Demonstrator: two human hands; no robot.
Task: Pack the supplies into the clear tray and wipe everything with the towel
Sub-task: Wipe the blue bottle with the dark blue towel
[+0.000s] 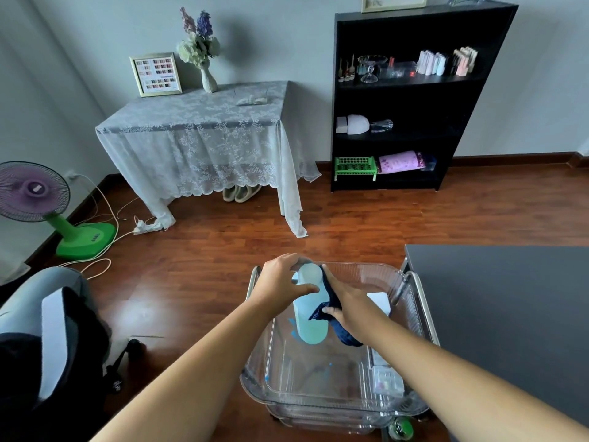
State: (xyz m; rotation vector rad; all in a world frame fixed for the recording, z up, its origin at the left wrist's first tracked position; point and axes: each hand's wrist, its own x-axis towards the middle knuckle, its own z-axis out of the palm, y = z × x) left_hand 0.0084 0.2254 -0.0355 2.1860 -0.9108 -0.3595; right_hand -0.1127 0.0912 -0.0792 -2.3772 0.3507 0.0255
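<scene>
Left hand (280, 282) clamped on bottle (310, 309) cap at 12 o'clock; right hand (345, 301) grasping towel (334, 317) against side. Smooth, probably slippery plastic; best held near cap over tray (411, 317).

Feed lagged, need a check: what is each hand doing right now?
Left hand: closed on the top of the light blue bottle.
Right hand: closed on the dark blue towel, pressed against the bottle.
</scene>
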